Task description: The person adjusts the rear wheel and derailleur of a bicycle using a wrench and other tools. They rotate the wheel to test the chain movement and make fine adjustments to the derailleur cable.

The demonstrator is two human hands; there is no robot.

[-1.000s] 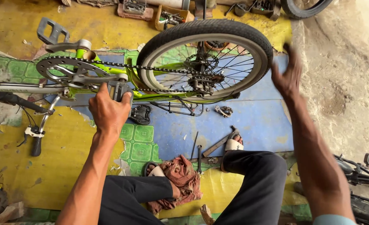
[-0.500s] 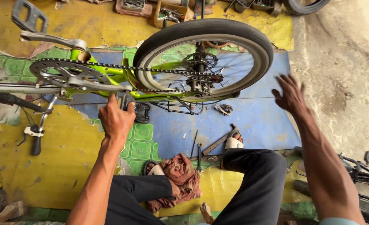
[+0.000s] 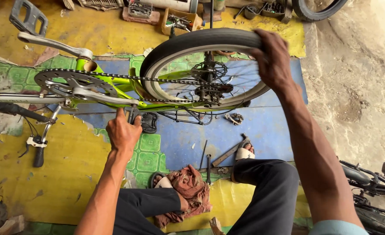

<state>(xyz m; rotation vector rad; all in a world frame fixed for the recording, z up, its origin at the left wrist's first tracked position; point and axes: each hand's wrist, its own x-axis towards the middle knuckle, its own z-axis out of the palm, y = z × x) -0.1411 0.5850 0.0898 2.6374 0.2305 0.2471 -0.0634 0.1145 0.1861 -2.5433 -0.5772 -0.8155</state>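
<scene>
A lime-green bicycle frame (image 3: 114, 80) lies upside down in front of me, with its chainring (image 3: 73, 82), chain (image 3: 157, 79) and rear wheel (image 3: 201, 43) facing up. My left hand (image 3: 123, 130) grips the near pedal (image 3: 145, 121) at the end of the silver crank arm. My right hand (image 3: 273, 61) rests on top of the black tyre at its right side, fingers curled over the tread. The far pedal (image 3: 29, 17) sticks up at the top left.
The handlebar with brake lever (image 3: 38, 143) lies at the left. Wrenches and a hammer (image 3: 227, 154) lie on the blue mat near my sandalled foot. A reddish rag (image 3: 188, 187) sits between my legs. Tool boxes (image 3: 179, 19) stand beyond the wheel; another bicycle (image 3: 370, 182) is at the right.
My right hand has moved from open air beside the wheel onto the top of the tyre. My left hand has stayed at the near pedal. The far pedal has shifted a little.
</scene>
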